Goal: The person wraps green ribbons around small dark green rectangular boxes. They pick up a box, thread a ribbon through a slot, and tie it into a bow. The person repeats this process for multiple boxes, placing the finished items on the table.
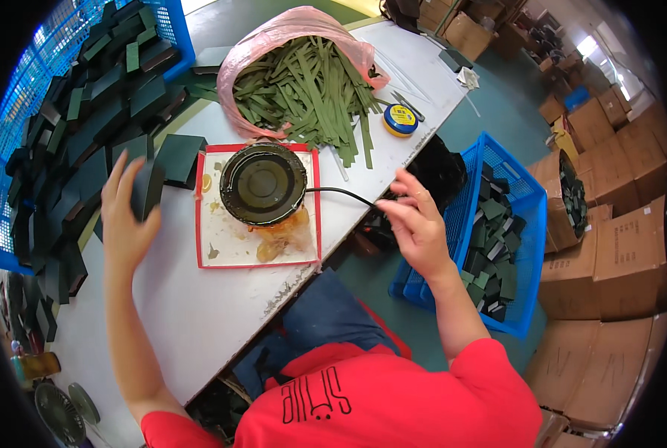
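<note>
My left hand (pixel 128 224) is at the left of the table, its fingers and thumb closed around a dark green box (pixel 148 190). Another dark green box (pixel 180 158) lies just beyond it, by a heap of similar boxes (pixel 102 119). My right hand (pixel 417 228) hovers past the table's right edge, fingers loosely bent and apart, nothing seen in them. Near its thumb runs a black cable (pixel 341 192) from a round dark pot (pixel 263 184). The pot stands on a red-edged white board (pixel 218 250) with amber, glue-like residue (pixel 281 239) on it.
A pink plastic bag (pixel 255 52) spills green strips (pixel 311 93) behind the pot. Right of it sits a round yellow-and-blue tin (pixel 400 119). Blue crates (pixel 529 224) with small green pieces stand right of the table (pixel 169 299). Cardboard boxes (pixel 632 246) are stacked beyond.
</note>
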`<action>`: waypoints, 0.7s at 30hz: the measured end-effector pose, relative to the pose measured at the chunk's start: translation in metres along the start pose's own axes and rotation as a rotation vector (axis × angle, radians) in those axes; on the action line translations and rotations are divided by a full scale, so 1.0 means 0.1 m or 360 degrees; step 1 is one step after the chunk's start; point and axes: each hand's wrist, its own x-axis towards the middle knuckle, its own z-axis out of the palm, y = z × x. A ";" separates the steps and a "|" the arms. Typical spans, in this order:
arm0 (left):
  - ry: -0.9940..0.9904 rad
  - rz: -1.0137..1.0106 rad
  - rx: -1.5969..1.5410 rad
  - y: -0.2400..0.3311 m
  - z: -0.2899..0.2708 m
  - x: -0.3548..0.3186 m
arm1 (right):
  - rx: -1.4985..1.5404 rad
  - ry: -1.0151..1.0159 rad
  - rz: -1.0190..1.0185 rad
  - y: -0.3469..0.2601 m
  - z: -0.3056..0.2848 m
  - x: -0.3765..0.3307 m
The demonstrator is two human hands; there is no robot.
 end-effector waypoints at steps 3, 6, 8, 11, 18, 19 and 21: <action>-0.0294 -0.0131 0.0084 0.02 -0.38 -0.69 | -0.0083 -0.0011 -0.0145 -0.07 0.03 0.04; -0.0612 -0.0291 0.0199 0.04 -0.64 -1.22 | -0.0106 -0.0145 -0.0217 -0.13 0.02 0.03; -0.0613 -0.0276 0.0320 0.10 -0.72 -1.31 | -0.0089 -0.0198 -0.0273 -0.22 0.00 0.04; -0.0368 -0.0189 0.0245 0.40 -0.72 -1.37 | -0.0104 -0.0266 -0.0390 -0.36 0.00 0.04; -0.0511 -0.0100 -0.1132 1.96 0.03 -1.04 | -0.0278 -0.0530 -0.0569 -0.62 0.02 -0.20; -0.0610 -0.0190 -0.1254 2.10 0.15 -0.99 | -0.0309 -0.0577 -0.0605 -0.62 0.01 -0.21; -0.0730 -0.0306 -0.1433 2.26 0.47 -0.93 | -0.0385 -0.0672 -0.0677 -0.61 -0.04 -0.23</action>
